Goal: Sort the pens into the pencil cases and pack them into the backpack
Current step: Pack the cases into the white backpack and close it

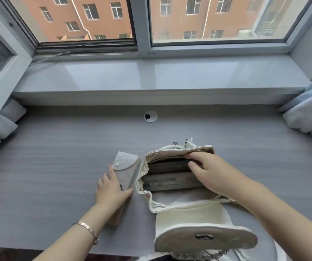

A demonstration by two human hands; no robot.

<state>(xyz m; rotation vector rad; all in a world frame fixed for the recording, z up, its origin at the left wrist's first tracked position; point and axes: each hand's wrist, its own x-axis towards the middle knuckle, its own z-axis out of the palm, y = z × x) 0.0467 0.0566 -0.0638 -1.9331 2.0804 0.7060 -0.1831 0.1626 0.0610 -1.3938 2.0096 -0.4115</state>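
under the flat left hand [112, 191] lies a pencil case [126, 171]; right hand [210, 171] grips one inside the backpack [189, 210].

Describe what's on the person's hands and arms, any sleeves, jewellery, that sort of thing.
Both forearms are bare, with no sleeves in view. The left wrist wears a rose-gold link bracelet. The left hand and right hand show no gloves, and no rings can be made out.

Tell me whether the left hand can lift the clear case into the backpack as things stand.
Probably yes. The left hand already lies on the clear case beside the backpack, whose mouth gapes open. The right hand reaching inside may crowd the opening.
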